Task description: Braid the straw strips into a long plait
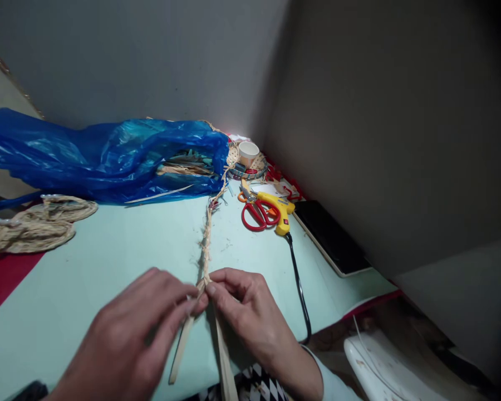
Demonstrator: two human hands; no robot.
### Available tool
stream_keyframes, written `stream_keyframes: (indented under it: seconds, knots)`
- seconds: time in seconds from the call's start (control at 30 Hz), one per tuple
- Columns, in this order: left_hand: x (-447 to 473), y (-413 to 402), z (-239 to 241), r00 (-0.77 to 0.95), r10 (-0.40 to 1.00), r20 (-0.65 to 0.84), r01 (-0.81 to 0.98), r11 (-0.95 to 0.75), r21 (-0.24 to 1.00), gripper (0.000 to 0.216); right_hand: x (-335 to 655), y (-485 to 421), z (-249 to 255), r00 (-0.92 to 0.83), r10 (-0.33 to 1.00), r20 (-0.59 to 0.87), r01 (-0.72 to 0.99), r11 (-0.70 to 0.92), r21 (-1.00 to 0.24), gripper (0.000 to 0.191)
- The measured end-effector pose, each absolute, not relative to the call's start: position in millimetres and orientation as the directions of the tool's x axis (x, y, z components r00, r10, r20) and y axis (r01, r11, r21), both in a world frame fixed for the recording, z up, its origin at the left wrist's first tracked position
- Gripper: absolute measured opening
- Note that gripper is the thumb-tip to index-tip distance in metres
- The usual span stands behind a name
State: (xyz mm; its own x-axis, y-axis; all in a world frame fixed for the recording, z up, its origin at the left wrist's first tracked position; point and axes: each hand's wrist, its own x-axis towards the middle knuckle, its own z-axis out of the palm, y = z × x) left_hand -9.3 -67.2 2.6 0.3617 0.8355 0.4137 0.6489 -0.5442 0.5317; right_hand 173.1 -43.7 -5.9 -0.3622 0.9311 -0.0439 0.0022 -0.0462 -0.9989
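Note:
A long braid of pale straw strips (206,239) runs down the middle of the light green table (108,262) toward me. My left hand (137,328) and my right hand (250,312) meet at its near end. Both pinch the loose flat strips where the braid stops, fingers closed on them. Two unbraided strip ends (223,356) hang down below my hands over the table's front edge.
A blue plastic bag (100,156) holding more strips lies at the back left. Woven straw mats (37,225) sit at the far left. Red scissors (256,214), a yellow glue gun (278,211) with its black cord, a white cup (248,151) and a dark tablet (329,236) lie at the right.

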Motion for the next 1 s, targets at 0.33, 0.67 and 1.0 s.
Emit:
stream_keyframes:
  seconds: [0.33, 0.67, 1.0]
  knots:
    - [5.1, -29.3, 4.2, 0.361, 0.836, -0.412, 0.212, 0.357, 0.910, 0.025, 182.2, -39.1, -1.3, -0.468, 0.884, 0.015, -0.035, -0.002, -0.999, 0.035]
    - [1.5, -35.5, 8.7, 0.219, 0.927, -0.304, 0.398, 0.200, 0.896, 0.031, 186.6, -50.1, -1.2, -0.385, 0.923, 0.001, 0.403, 0.170, -0.899, 0.027]
    - [0.5, -30.3, 4.7, 0.240, 0.869, -0.433, 0.364, 0.333, 0.870, 0.025, 192.9, -57.5, 0.4, -0.328, 0.920, 0.215, 0.600, 0.378, -0.705, 0.025]
